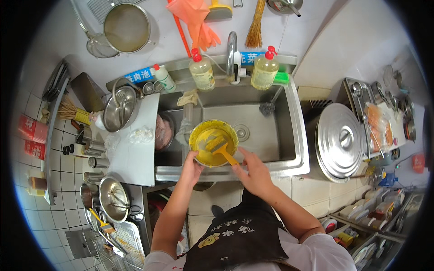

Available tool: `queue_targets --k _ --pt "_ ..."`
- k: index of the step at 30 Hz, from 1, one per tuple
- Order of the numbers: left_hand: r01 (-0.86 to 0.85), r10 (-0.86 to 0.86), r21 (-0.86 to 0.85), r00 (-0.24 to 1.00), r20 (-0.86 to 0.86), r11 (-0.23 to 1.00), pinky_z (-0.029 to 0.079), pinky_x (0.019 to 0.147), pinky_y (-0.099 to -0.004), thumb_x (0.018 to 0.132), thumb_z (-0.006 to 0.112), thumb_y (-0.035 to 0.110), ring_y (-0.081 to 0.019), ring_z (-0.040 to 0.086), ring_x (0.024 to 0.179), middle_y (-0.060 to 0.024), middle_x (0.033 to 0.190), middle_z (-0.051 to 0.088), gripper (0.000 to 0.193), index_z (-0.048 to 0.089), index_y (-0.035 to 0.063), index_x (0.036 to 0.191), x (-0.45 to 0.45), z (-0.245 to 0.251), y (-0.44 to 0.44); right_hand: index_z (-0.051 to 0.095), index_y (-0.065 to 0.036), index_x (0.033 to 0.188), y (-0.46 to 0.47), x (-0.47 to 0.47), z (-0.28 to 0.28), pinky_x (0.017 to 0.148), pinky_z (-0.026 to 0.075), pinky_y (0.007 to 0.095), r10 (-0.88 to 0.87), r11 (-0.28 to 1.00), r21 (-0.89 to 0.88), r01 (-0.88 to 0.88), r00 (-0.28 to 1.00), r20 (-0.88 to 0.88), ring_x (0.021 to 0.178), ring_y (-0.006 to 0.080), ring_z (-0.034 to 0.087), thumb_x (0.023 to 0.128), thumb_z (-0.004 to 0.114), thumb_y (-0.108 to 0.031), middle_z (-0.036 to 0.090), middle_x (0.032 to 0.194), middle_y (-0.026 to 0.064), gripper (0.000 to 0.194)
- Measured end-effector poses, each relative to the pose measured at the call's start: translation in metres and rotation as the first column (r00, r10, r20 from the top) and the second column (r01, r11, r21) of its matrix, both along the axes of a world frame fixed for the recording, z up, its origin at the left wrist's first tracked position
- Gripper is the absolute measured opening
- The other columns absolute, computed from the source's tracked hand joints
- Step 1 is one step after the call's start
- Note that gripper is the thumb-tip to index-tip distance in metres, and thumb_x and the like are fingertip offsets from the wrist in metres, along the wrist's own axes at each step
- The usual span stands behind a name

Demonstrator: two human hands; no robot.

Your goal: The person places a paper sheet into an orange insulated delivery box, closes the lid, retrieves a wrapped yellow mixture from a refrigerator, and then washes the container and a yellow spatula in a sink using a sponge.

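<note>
A round metal bowl point(214, 163) coated inside with yellow paste is above the front of a stainless steel sink point(288, 162). My left hand point(192, 167) grips its lower left rim. Inside, the bristle head of a brush with a yellow handle point(225, 154) rests in the paste. My right hand point(252, 171) is at the handle's lower end, thumb near its tip and fingers spread; whether it grips the handle is not plain. A dark steel scrubber point(267, 108) lies in the sink's right back corner. In the left basin sits a bowl of raw meat point(163, 132).
A faucet point(232, 57) and soap bottles point(201, 73) point(265, 71) line the sink's back edge. At left is a white board point(144, 162) with a steel bowl point(119, 110) on it. A large lidded pot point(340, 140) stands right of the sink.
</note>
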State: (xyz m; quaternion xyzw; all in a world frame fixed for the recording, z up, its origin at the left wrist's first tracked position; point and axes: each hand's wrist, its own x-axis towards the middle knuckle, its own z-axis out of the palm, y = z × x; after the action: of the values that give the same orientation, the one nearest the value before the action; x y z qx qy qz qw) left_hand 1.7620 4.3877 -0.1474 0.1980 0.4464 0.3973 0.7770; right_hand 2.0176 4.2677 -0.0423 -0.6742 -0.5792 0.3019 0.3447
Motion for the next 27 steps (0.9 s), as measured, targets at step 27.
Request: queue_targets --k 27 --pt "-0.031 -0.330 -0.544 0.765 -0.553 0.839 0.050 0.071 -0.0333 0.097 0.074 0.058 -0.0168 0.062 0.080 -0.0053 0.095 0.064 0.054 0.065 0.0087 0.116 0.170 -0.217 0.096 0.073 -0.007 0.114 0.340 0.167 -0.136 0.068 0.039 0.0266 -0.287 0.927 -0.375 -0.017 0.614 -0.735 0.070 0.0087 0.045 0.116 0.053 -0.038 0.051 0.077 -0.0048 0.037"
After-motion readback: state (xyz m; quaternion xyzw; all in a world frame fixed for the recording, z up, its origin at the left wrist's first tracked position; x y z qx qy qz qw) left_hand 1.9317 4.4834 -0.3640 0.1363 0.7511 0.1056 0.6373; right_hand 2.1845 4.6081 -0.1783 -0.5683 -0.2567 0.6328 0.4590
